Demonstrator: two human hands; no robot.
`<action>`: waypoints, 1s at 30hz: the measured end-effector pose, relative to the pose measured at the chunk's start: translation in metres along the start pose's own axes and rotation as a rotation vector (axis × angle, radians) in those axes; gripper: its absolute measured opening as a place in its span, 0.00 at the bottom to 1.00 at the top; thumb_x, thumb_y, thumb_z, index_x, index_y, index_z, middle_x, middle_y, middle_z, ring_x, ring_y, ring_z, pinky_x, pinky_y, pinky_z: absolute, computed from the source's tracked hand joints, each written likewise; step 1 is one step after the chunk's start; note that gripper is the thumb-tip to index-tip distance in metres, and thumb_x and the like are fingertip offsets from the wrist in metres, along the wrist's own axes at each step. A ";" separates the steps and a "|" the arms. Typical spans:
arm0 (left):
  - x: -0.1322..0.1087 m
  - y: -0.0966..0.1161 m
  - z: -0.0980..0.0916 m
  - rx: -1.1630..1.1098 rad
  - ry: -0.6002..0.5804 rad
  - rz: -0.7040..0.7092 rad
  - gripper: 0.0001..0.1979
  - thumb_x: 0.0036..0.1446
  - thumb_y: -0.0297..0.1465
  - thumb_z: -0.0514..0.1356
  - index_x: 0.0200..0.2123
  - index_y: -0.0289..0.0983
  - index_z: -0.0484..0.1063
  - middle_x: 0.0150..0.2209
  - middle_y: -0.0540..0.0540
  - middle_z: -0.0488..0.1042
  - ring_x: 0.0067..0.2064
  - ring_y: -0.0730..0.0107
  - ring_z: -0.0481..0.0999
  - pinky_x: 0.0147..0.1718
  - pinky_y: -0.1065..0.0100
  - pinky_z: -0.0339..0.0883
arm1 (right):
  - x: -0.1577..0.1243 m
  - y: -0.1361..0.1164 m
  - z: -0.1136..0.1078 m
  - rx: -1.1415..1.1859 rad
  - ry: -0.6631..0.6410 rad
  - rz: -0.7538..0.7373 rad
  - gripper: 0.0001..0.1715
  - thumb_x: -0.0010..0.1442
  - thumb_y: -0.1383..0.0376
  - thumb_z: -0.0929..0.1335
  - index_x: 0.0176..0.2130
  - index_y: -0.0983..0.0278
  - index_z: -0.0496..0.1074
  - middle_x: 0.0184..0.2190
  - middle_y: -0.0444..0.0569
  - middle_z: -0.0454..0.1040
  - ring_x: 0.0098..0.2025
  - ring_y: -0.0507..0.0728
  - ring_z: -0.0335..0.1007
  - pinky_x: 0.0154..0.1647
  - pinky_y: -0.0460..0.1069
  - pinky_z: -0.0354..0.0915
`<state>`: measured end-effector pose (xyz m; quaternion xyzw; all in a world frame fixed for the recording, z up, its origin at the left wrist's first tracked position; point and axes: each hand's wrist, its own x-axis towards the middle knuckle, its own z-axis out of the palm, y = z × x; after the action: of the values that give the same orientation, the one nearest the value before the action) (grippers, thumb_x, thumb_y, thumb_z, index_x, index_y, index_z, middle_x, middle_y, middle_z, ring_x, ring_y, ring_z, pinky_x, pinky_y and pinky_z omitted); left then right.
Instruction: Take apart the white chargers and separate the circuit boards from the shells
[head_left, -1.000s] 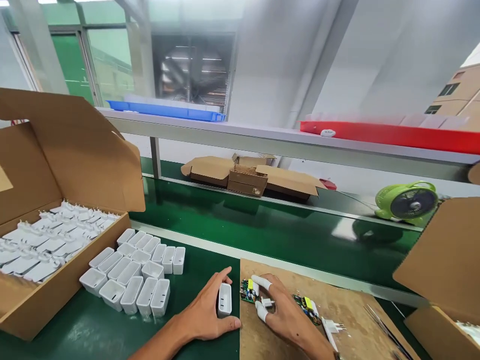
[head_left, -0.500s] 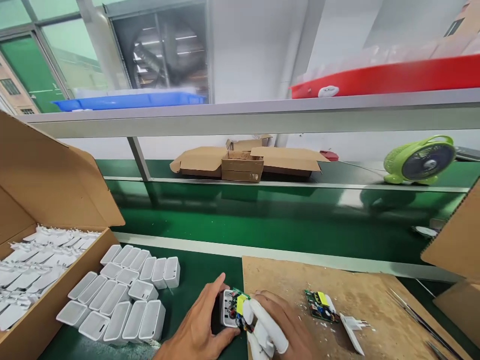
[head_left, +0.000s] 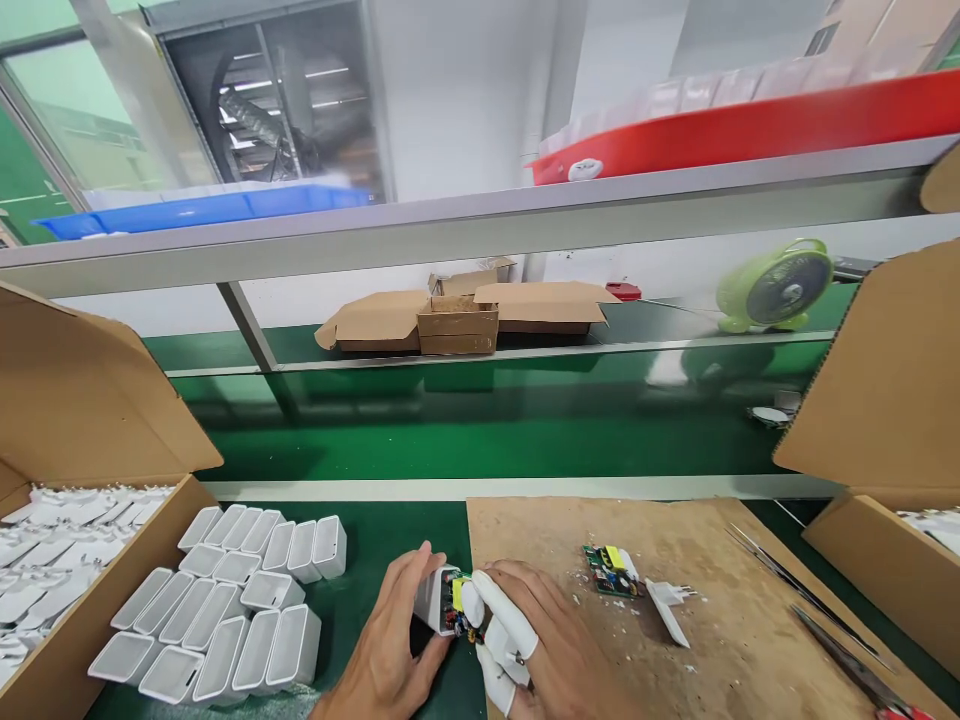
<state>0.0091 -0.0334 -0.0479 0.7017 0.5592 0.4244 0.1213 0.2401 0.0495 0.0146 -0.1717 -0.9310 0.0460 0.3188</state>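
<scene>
My left hand [head_left: 386, 630] grips a small white plastic housing [head_left: 430, 602], thumb below and fingers above, its opening turned to the right. At that opening is a green circuit board [head_left: 455, 600] with a yellow block and other small parts, seemingly partly inside. White finger covers sit on fingers of my right hand [head_left: 559, 640], which is closed on the board's right end; its fingertips hide that end. To the right, a second circuit board [head_left: 611, 570] lies on the brown work board [head_left: 540, 530], beside a white plastic piece with prongs [head_left: 667, 605].
Rows of white housings [head_left: 217, 600] stand at left, beside a carton [head_left: 169, 525] of white plastic parts. Tweezers [head_left: 802, 590] and a red-handled tool [head_left: 862, 665] lie at right, near another carton [head_left: 885, 560]. A shelf [head_left: 450, 225] crosses above; a green fan [head_left: 776, 285] stands behind.
My view has swung to the right, bringing the red-handled tool and right carton further in. The housing has tipped towards the circuit board, and board and housing are closer together.
</scene>
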 end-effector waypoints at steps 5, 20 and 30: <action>-0.001 0.002 0.000 0.033 0.015 0.031 0.43 0.69 0.23 0.58 0.79 0.49 0.40 0.67 0.38 0.73 0.71 0.52 0.68 0.66 0.48 0.73 | 0.000 -0.003 0.002 0.016 -0.010 0.000 0.47 0.61 0.74 0.61 0.76 0.70 0.50 0.58 0.62 0.75 0.60 0.67 0.71 0.61 0.60 0.71; 0.001 0.008 -0.005 -0.020 0.032 0.016 0.43 0.71 0.27 0.61 0.79 0.49 0.40 0.66 0.37 0.73 0.69 0.52 0.71 0.65 0.46 0.73 | 0.007 -0.002 0.001 0.009 0.026 0.000 0.34 0.62 0.73 0.62 0.66 0.73 0.60 0.56 0.64 0.76 0.56 0.68 0.71 0.59 0.61 0.72; 0.004 0.010 -0.005 0.009 0.051 0.036 0.41 0.73 0.30 0.60 0.79 0.48 0.41 0.65 0.38 0.75 0.67 0.53 0.72 0.64 0.48 0.73 | 0.006 -0.003 0.001 0.017 0.001 0.005 0.33 0.63 0.72 0.62 0.67 0.72 0.59 0.56 0.64 0.76 0.56 0.69 0.72 0.58 0.62 0.73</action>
<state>0.0125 -0.0351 -0.0362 0.7013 0.5513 0.4416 0.0961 0.2339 0.0488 0.0177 -0.1715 -0.9300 0.0548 0.3204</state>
